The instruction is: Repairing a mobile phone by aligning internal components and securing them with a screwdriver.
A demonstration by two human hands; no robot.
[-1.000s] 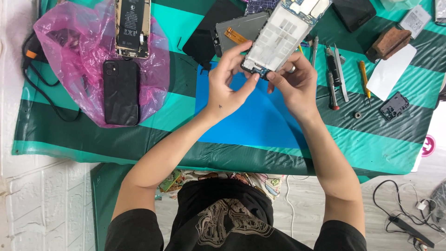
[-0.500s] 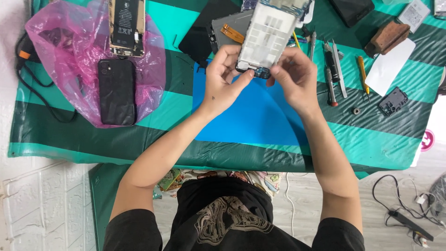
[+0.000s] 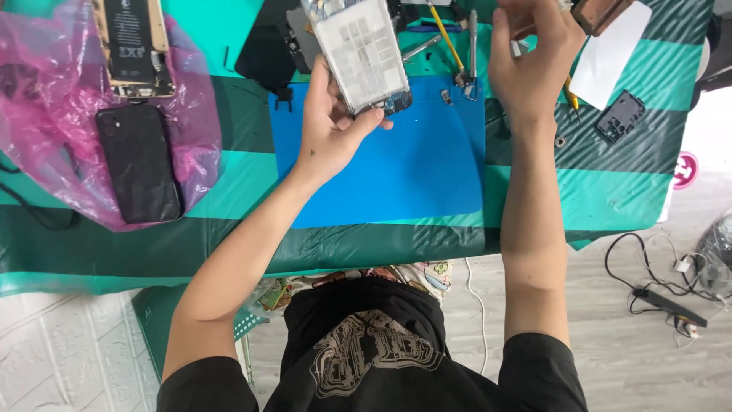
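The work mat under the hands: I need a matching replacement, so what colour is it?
The work mat is plain blue, clearest in the head view.

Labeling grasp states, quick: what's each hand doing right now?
Left hand: closed on the phone frame, above the blue mat.
Right hand: over the tools; grip cannot be told.

The tabletop (image 3: pixel 595 198), covered in green striped cloth, carried a blue mat (image 3: pixel 412 175). Left of the mat lay a pink bag (image 3: pixel 53 137); right of it, a small black part (image 3: pixel 621 117).
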